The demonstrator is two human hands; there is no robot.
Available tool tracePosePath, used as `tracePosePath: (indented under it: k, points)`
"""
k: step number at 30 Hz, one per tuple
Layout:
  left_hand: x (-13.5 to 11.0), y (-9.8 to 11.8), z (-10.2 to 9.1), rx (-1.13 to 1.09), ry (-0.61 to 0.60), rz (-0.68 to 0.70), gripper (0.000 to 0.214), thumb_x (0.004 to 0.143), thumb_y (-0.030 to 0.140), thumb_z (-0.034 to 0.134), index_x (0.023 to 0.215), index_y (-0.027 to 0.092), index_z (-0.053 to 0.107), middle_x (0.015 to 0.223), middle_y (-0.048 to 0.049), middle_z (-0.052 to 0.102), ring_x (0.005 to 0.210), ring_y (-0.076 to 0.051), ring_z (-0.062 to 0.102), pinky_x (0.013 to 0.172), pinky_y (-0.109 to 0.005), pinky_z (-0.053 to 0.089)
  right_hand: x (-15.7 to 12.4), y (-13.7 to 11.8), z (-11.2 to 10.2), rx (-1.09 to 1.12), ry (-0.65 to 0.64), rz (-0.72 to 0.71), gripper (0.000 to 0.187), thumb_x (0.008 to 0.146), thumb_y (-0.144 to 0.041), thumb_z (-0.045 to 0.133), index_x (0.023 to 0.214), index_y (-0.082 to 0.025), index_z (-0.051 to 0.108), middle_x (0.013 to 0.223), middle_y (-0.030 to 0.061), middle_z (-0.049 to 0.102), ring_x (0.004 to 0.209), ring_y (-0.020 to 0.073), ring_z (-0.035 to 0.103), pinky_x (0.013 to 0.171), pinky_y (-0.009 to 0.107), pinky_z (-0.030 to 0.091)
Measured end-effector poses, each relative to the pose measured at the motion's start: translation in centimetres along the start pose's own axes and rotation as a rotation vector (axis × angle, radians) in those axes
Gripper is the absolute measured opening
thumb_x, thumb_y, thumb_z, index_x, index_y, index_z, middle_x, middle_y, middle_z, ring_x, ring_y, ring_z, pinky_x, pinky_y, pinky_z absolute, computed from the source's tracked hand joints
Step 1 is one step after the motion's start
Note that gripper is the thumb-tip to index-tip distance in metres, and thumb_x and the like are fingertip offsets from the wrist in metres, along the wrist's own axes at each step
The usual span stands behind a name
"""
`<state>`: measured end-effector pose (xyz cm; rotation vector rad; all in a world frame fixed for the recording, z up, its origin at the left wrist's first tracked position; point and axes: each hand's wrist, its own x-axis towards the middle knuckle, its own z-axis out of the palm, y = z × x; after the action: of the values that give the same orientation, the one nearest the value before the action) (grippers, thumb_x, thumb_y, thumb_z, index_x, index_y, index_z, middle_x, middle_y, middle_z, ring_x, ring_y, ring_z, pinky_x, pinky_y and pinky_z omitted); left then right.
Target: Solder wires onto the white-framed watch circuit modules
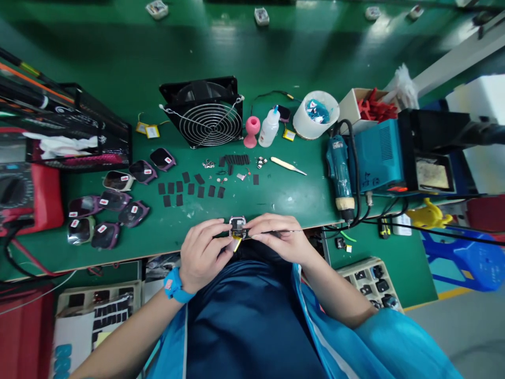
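Smartwatch case (238, 225), seen from the head view, sits between our 2 hands just off the green bench (276, 202)'s near edge, its inner parts exposed. Our left hand (205, 243) has a narrow grip on its left side, fingertips next to the silver-yellow battery (235, 244) that hangs tilted below. Our right hand (284, 239) pinches a slim dark tool (270, 232) lying sideways, its fingertips at the case's right side; the working tip is too small to make out.

To do this well, we should brace the case with the left fingers, let no weight pull on the battery's leads, and use light, shallow tool strokes, since metal could pierce the cell. Working above the bench, clear of our lap, would probably save dropped parts.
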<state>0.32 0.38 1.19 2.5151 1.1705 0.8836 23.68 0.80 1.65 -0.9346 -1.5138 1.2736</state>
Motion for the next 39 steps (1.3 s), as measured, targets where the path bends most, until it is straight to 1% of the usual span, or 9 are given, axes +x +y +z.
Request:
tracePosePath:
  k: [6,11,16,19,26,30,34,37,39]
  points:
    - [0.1,0.1,0.0,-0.003,0.007,0.002,0.018,0.088,0.011,0.074,0.095,0.021,0.062,0.104,-0.0070,0.077,0.106,-0.026,0.074,0.085,-0.040,0.061,0.0,0.0,0.3,-0.056,-0.010,0.014,0.013,0.101,-0.025,0.067,0.100,-0.021,0.079,0.100,0.0067,0.083,0.093,0.0173,0.079,0.087,0.030,0.064]
    - [0.3,0.1,-0.1,-0.012,-0.007,-0.004,0.019,0.088,0.010,0.074,0.095,0.022,0.062,0.104,-0.0071,0.078,0.107,-0.026,0.074,0.085,-0.041,0.061,-0.1,-0.1,0.1,-0.017,0.002,0.049,0.012,0.100,-0.026,0.068,0.098,-0.022,0.079,0.098,0.0060,0.083,0.089,0.0176,0.079,0.084,0.031,0.064]
    - [0.3,0.1,-0.1,-0.022,-0.003,-0.011,0.018,0.087,0.010,0.073,0.095,0.023,0.063,0.105,-0.0065,0.078,0.107,-0.026,0.074,0.085,-0.041,0.061,0.0,-0.1,0.3,-0.036,0.009,0.048,0.014,0.101,-0.027,0.067,0.098,-0.022,0.079,0.100,0.0063,0.083,0.093,0.0182,0.079,0.088,0.032,0.064]
    - [0.4,0.1,-0.2,-0.012,-0.010,0.001,0.018,0.088,0.010,0.073,0.095,0.022,0.062,0.105,-0.0066,0.078,0.107,-0.026,0.074,0.085,-0.040,0.060,0.1,-0.1,0.3,-0.081,-0.020,0.025,0.014,0.102,-0.026,0.065,0.099,-0.022,0.079,0.100,0.0067,0.083,0.094,0.0180,0.079,0.088,0.032,0.064]
    - [0.6,0.1,-0.4,-0.015,-0.045,0.055,0.017,0.090,0.008,0.072,0.095,0.022,0.062,0.101,-0.0050,0.080,0.110,-0.025,0.073,0.087,-0.039,0.057,0.0,-0.1,-0.3,-0.068,0.007,0.051,0.015,0.102,-0.026,0.065,0.097,-0.020,0.077,0.097,0.0069,0.082,0.090,0.0162,0.078,0.084,0.028,0.062]
    - [1.2,-0.2,-0.9,-0.045,-0.115,0.054,0.013,0.093,0.010,0.068,0.093,0.021,0.062,0.100,-0.0054,0.080,0.105,-0.024,0.073,0.085,-0.038,0.055,0.0,-0.2,-0.4,-0.065,0.001,0.090,0.020,0.103,-0.033,0.063,0.095,-0.021,0.077,0.094,0.0063,0.081,0.087,0.0166,0.077,0.082,0.030,0.062]
    - [2.4,-0.7,-1.6,-0.101,-0.248,0.079,0.011,0.096,0.013,0.062,0.090,0.022,0.063,0.100,-0.0040,0.078,0.101,-0.022,0.071,0.084,-0.037,0.052,0.1,-0.1,-0.1,-0.007,0.013,0.151,0.027,0.102,-0.042,0.063,0.092,-0.021,0.075,0.092,0.0065,0.079,0.085,0.0171,0.075,0.081,0.031,0.061]
    - [3.2,-1.0,-2.0,-0.128,-0.328,0.079,0.013,0.096,0.014,0.060,0.088,0.022,0.064,0.098,-0.0034,0.077,0.099,-0.022,0.068,0.082,-0.036,0.050,0.4,-0.3,-0.7,0.111,0.074,0.283,0.040,0.099,-0.057,0.062,0.090,-0.019,0.069,0.079,0.0032,0.074,0.071,0.0153,0.073,0.068,0.028,0.059]
    - [3.6,-1.1,-2.2,-0.142,-0.368,0.058,0.012,0.096,0.014,0.060,0.088,0.022,0.064,0.099,-0.0035,0.076,0.100,-0.022,0.066,0.081,-0.035,0.049,0.7,-0.7,-1.6,0.082,0.071,0.377,0.048,0.102,-0.064,0.053,0.084,-0.020,0.062,0.063,-0.0022,0.065,0.055,0.0123,0.064,0.057,0.025,0.052]
